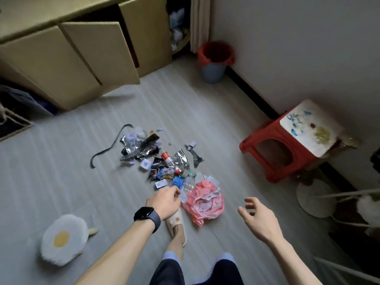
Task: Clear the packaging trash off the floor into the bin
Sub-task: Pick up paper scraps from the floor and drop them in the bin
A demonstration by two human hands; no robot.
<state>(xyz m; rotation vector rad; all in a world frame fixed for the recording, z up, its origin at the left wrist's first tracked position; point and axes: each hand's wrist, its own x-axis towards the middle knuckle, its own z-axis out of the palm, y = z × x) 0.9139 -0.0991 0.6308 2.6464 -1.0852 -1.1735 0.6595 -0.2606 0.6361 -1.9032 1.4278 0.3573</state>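
Observation:
A heap of packaging trash lies mid-floor: crumpled foil wrappers (133, 149), a small red-capped bottle (166, 157), blue scraps (177, 182), a black strap (107, 150) and a crumpled pink plastic bag (205, 200). The bin (212, 74), blue-grey with a red liner, stands far off by the wall. My left hand (165, 200), wearing a black watch, hovers at the heap's near edge with fingers curled beside a small pale wrapper (183, 198); whether it grips the wrapper is unclear. My right hand (259, 220) hangs right of the pink bag, fingers spread, holding nothing.
Big cardboard boxes (82, 58) with an open flap line the far left. A red stool (287, 147) stands at the right wall, a white round base (316, 199) near it. An egg-shaped cushion (61, 239) lies near left. My slippered foot (177, 227) is under my left hand.

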